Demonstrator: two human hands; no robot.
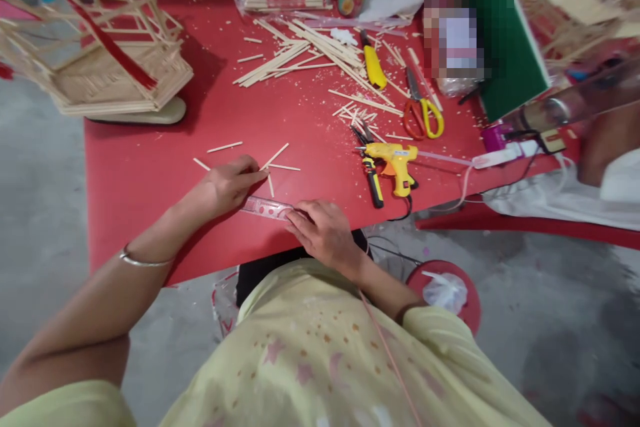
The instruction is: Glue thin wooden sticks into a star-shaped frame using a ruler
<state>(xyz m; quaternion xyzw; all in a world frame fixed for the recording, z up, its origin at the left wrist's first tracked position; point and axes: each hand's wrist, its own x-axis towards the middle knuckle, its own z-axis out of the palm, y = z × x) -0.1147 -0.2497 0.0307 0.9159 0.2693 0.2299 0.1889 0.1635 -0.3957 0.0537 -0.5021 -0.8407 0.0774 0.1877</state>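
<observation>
My left hand [231, 185] rests low over the red table with its fingers drawn together. Its fingertips touch the inner ends of short wooden sticks [284, 167] that fan out to the right, and part of another stick [201, 164] shows on the hand's far side. A clear plastic ruler [269, 207] lies between my hands, its left end partly covered by the left hand. My right hand [324, 232] pinches the ruler's right end near the table's front edge. One loose stick [225, 146] lies beyond the left hand.
On the red table [130, 213] a yellow glue gun [397, 159], pliers [373, 183], scissors [417, 103] and a yellow cutter [374, 67] lie to the right. Behind are piled sticks [280, 63]. A wooden stick model [115, 73] stands at far left, a green panel [515, 47] at right.
</observation>
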